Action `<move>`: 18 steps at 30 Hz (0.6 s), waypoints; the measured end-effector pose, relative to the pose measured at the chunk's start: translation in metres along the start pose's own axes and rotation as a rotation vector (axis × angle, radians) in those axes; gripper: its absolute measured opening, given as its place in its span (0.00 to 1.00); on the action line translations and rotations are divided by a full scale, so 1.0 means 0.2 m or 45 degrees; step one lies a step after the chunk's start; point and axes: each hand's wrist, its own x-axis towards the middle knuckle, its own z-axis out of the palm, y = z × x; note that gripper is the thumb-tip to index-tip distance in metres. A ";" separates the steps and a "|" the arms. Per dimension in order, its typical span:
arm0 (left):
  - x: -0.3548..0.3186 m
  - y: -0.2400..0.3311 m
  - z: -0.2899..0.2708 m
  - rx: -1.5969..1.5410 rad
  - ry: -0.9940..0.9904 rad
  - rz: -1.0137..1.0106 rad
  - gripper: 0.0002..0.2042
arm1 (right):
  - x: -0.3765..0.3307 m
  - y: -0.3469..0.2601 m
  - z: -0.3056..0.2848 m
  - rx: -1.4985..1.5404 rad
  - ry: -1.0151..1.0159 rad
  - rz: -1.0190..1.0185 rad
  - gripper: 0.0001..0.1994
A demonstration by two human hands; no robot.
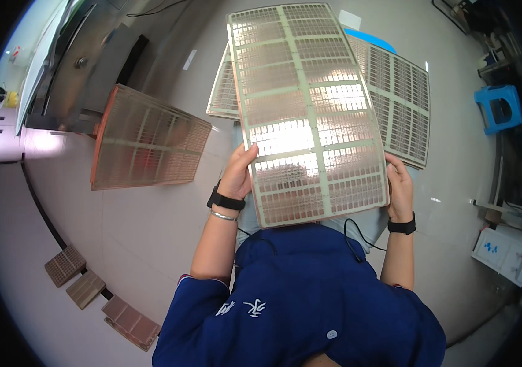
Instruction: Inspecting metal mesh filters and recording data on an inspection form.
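I hold a large, thin circuit board panel (311,131) tilted up in front of me. It is pale green with shiny rows of small rectangles, and light glares off its middle. My left hand (237,172) grips its left edge, thumb on the front face. On the right edge my right hand (399,186) is closed, its fingers partly hidden behind the panel. Behind it lie more panels (403,101) of the same kind, sticking out on both sides. A blue rounded edge (371,40) shows past them. Both my wrists wear black bands.
To the left, a stack of panels (154,137) with an orange edge stands on the floor near a metal machine (86,67). Several small panels (131,322) lean along the left wall. At the right are a blue stool (498,109) and a white drawer cabinet (500,254).
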 end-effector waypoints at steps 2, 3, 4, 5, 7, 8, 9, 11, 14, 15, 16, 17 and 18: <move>-0.02 -0.03 -0.01 -0.046 0.025 0.040 0.22 | 0.00 0.00 0.00 0.009 0.005 -0.002 0.16; -0.03 -0.04 -0.01 -0.049 0.015 0.027 0.22 | 0.00 0.01 0.00 0.038 -0.003 -0.011 0.16; -0.03 -0.05 -0.01 -0.058 0.049 0.045 0.22 | 0.00 0.01 0.00 0.066 -0.011 -0.021 0.16; -0.04 -0.05 0.00 -0.066 0.081 0.063 0.22 | -0.01 0.01 0.00 0.064 0.006 -0.023 0.16; -0.04 -0.06 0.00 -0.040 0.112 0.070 0.21 | -0.01 0.00 0.01 0.088 -0.014 -0.025 0.15; -0.04 -0.06 -0.01 -0.063 0.106 0.065 0.20 | -0.02 0.00 0.00 0.081 -0.018 -0.020 0.15; -0.04 -0.06 -0.02 -0.084 0.100 0.061 0.19 | -0.02 -0.01 0.00 0.080 -0.002 -0.023 0.15; -0.05 -0.06 -0.01 -0.088 0.100 0.040 0.19 | -0.02 -0.03 0.00 0.130 -0.056 -0.019 0.15; -0.04 -0.07 0.02 -0.071 0.124 0.059 0.21 | -0.03 -0.03 0.00 0.143 -0.047 -0.012 0.15; -0.05 -0.06 0.02 -0.076 0.122 0.057 0.21 | -0.03 -0.04 0.00 0.147 -0.056 -0.010 0.15; -0.05 -0.06 0.03 -0.081 0.121 0.056 0.22 | -0.03 -0.04 0.00 0.139 -0.076 0.010 0.16; -0.05 -0.06 0.04 -0.079 0.116 0.054 0.22 | -0.03 -0.05 0.00 0.142 -0.071 0.006 0.16; -0.05 -0.06 0.04 -0.045 0.145 0.065 0.22 | -0.03 -0.05 0.01 0.148 -0.083 0.014 0.16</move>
